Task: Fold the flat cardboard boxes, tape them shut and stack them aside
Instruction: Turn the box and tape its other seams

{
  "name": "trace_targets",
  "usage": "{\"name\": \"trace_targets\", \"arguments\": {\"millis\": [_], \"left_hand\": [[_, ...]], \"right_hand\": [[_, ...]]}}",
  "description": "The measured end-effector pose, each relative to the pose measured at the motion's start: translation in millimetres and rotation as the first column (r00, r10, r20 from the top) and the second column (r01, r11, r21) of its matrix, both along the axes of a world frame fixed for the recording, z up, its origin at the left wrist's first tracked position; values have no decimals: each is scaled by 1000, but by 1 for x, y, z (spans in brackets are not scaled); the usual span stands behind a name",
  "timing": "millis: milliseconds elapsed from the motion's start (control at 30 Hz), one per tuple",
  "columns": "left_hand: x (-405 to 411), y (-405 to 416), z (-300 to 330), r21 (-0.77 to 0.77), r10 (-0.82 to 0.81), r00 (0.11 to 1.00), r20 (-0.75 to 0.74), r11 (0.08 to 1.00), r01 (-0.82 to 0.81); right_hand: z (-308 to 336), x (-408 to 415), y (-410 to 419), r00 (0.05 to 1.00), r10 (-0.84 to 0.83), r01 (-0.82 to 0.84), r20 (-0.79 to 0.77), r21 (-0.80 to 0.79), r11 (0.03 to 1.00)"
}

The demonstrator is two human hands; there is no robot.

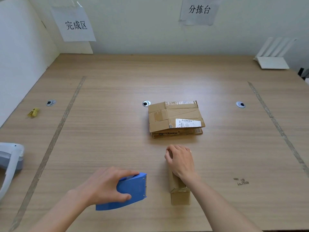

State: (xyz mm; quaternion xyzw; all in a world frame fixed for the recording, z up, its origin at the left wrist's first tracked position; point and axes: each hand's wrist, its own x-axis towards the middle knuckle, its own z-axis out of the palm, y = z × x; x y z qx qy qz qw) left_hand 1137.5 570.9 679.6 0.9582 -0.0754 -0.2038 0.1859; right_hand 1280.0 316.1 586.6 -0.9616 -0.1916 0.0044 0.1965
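Left hand [107, 186] grips a blue tape dispenser [129, 191], fingers curled over its top and thumb along its near side, the toothed edge pointing right. Right hand [179, 160] rests on the far end of a small folded box [180, 193], its fingers curled over that end; the box lies lengthwise on the tabletop [117, 114], just right of the dispenser and apart from it. Beyond the right hand, near the middle of the tabletop, sits a stack of flat cardboard boxes [175, 118], the top one bearing a white label and old tape. Three round cable holes lie in a row across the tabletop. A small yellow object [34, 112] lies far left. Two paper signs hang on the wall behind.
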Motion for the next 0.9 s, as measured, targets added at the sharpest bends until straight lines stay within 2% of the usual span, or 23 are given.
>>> {"name": "trace_targets", "arguments": {"millis": [67,167,233,333,400,500,633,833,900], "left_hand": [[1,1,1,7,5,1000,5,1000,-5],[2,2,3,14,7,1000,14,1000,-7],[3,1,5,14,5,1000,18,1000,-5],[4,0,10,12,0,1000,7,1000,0],[5,1,12,15,-1,1000,0,1000,1],[6,0,11,17,-5,1000,-4,1000,5],[9,-1,10,16,-11,1000,-14,1000,12],[15,-2,9,-1,-25,999,-34,1000,25],[17,-1,10,-4,-30,999,-36,1000,29]], "right_hand": [[0,1,-2,1000,25,-25,-10,-2,1000],[6,5,-8,988,91,-95,-126,-23,995],[13,8,-16,987,116,-115,-111,18,993],[20,4,-32,999,-16,9,46,160,987],[19,0,-41,986,-144,121,83,231,965],[14,-4,-47,974,-225,227,-38,251,941],[7,-7,-46,965,-229,257,-126,316,913],[1,-2,-46,927,-162,303,-337,424,853],[0,0,-49,922,-125,278,-367,403,872]]}}
